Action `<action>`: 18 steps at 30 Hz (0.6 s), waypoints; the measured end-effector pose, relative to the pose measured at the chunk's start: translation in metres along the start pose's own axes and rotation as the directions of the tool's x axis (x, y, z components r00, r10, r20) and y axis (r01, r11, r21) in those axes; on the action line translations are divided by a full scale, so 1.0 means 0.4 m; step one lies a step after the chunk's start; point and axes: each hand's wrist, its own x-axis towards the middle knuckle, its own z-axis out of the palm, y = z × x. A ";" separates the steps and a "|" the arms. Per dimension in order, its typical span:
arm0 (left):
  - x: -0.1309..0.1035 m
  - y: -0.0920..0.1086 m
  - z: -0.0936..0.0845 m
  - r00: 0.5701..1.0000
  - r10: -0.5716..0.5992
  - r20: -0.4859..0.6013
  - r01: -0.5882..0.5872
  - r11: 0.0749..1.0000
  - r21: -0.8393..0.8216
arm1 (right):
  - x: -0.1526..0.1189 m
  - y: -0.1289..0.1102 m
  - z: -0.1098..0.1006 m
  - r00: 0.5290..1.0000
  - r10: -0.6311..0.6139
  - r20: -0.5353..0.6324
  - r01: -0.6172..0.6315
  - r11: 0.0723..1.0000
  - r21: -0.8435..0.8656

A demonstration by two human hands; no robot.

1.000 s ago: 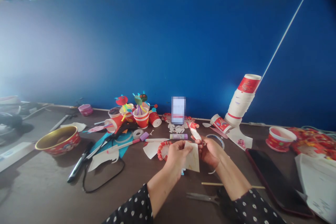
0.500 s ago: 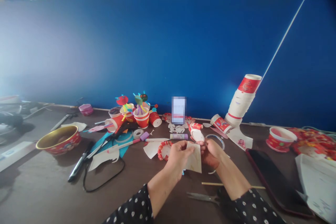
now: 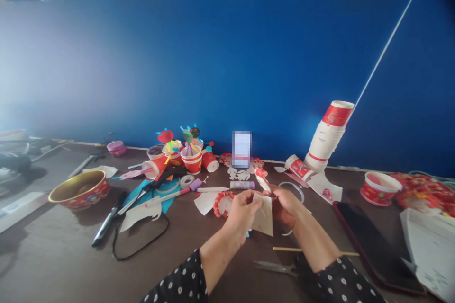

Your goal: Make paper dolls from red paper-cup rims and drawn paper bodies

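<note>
Paper (image 3: pixel 263 218) pale cream, straight-edged, faint brownish marks, pinched in left fingers (image 3: pixel 254 205).

Hazy glare + blur at L, dk top-R corner.

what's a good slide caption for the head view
Left hand holds pale paper, right hand a red-and-white piece, above a dark table with paper cups.

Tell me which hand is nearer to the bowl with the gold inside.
Left. The left hand is to the right of the bowl, pinching a piece of paper; the right hand is farther right, past the left one.
</note>
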 end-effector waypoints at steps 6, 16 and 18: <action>-0.004 0.012 0.002 1.000 0.000 -0.022 -0.001 0.999 -0.046 | -0.008 -0.009 0.001 0.983 -0.174 -0.053 0.172 0.984 -0.037; 0.018 -0.006 -0.010 0.992 0.090 -0.087 -0.091 0.996 -0.003 | 0.002 -0.011 -0.008 0.903 -0.428 -0.041 0.383 0.844 -0.376; 0.020 -0.009 -0.011 0.990 0.085 -0.111 -0.085 0.996 -0.002 | 0.000 -0.012 -0.007 0.905 -0.424 -0.037 0.371 0.829 -0.418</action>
